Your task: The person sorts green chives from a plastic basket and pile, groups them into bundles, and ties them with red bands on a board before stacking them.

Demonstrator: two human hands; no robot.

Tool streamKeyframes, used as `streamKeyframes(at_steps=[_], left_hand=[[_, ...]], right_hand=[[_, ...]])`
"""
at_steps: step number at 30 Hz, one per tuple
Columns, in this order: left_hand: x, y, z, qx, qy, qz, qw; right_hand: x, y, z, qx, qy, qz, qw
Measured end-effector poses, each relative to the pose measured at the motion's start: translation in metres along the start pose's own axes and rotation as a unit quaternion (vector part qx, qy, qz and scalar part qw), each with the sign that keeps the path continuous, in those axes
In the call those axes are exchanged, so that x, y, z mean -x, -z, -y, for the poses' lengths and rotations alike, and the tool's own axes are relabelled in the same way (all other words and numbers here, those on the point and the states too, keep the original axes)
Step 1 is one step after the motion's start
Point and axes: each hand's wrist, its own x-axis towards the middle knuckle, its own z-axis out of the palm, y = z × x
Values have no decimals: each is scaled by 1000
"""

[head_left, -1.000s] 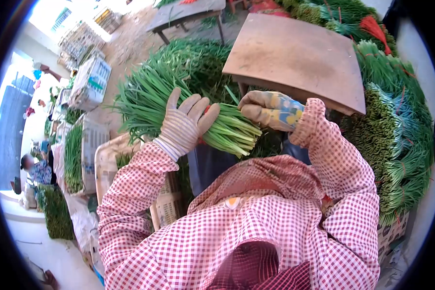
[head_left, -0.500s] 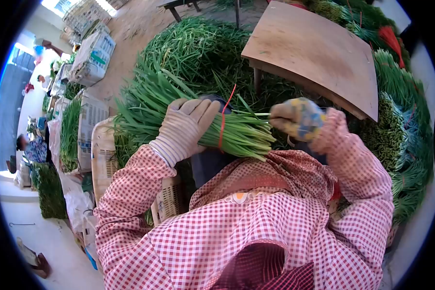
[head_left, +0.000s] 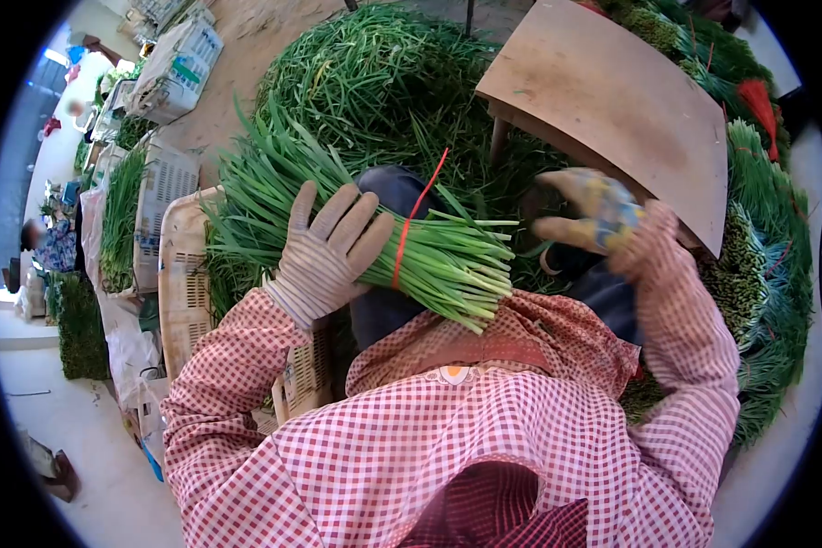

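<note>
A bunch of long green stalks (head_left: 447, 265) lies across my lap, cut pale ends to the right and leaves fanning left. A red tie (head_left: 415, 219) goes round it, one end sticking up. My left hand (head_left: 327, 256), in a striped glove with tan fingers, rests on the bunch left of the tie, its fingers spread. To the right of the cut ends, my right hand (head_left: 586, 212) hangs clear of the bunch in a blue-and-yellow patterned glove, slightly blurred, fingers apart and nothing visible in them.
Loose green leaves (head_left: 365, 73) are heaped ahead. A brown low table (head_left: 612, 110) stands ahead right, with stacked bundles (head_left: 767, 247) and red ties (head_left: 756, 100) beyond. Crates (head_left: 187, 283) stand at left; another person (head_left: 57, 245) is at the far left.
My right hand has opened and moved slightly right, away from the cut ends. My left hand's fingers have spread on the bunch. The view has shifted slightly.
</note>
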Motion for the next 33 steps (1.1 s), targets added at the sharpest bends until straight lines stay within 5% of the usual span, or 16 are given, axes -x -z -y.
streamKeyframes(at_steps=[2,7,9,10,12,17,19,21,22,24,25,27,31,33], left_hand=[[-2,2,-4,-10,-2,-9,1000],[-5,5,-2,-15,-9,26,1000],[-3,2,2,-11,-5,36,999],[-2,1,4,-8,-5,45,999],[-4,1,6,17,6,44,999],[-10,-2,17,49,4,42,998],[-11,-5,23,102,34,42,993],[-13,-5,33,123,32,52,991],[-15,-5,37,144,28,64,987],[-26,-3,43,140,17,70,987],[-34,0,45,140,-19,95,985],[-52,7,47,142,-82,134,977],[-85,20,39,137,-96,240,956],[-76,21,34,65,-95,164,980]], right_hand=[[-47,-29,13,-154,89,57,982],[-77,-68,57,-375,140,137,906],[-77,-91,59,-501,88,-19,861],[-78,-96,56,-500,88,-16,861],[-78,-96,55,-618,130,-51,774],[-67,-86,47,-491,109,-194,842],[-53,-71,18,-422,70,-127,895],[-36,-55,-22,-167,63,-74,981],[-32,-55,-51,-89,-11,27,996],[-10,-32,-53,33,-104,79,991],[-9,-22,-47,34,-105,78,991],[-22,-5,-14,-103,46,-11,994],[-61,-21,51,-176,70,197,962],[-62,-64,50,-331,113,217,912]])
